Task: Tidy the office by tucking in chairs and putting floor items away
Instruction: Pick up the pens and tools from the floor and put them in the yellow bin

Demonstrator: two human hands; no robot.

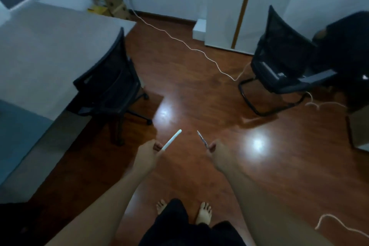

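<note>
The white cabinet point(249, 16) is standing against the far wall with both doors shut, so its contents are hidden; pink and yellow items are lying on its top. Cardboard boxes point(108, 1) are sitting in the far corner. The left hand point(146, 156) is pinching a white pen point(172, 140), and the right hand point(216, 155) is gripping a thinner, darker pen point(202, 139). One black chair point(111, 86) is standing tucked against the grey worktop point(50, 50); another chair point(279, 70) is sitting out on the wooden floor point(199, 90), where a white cable point(179, 40) is trailing across.
</note>
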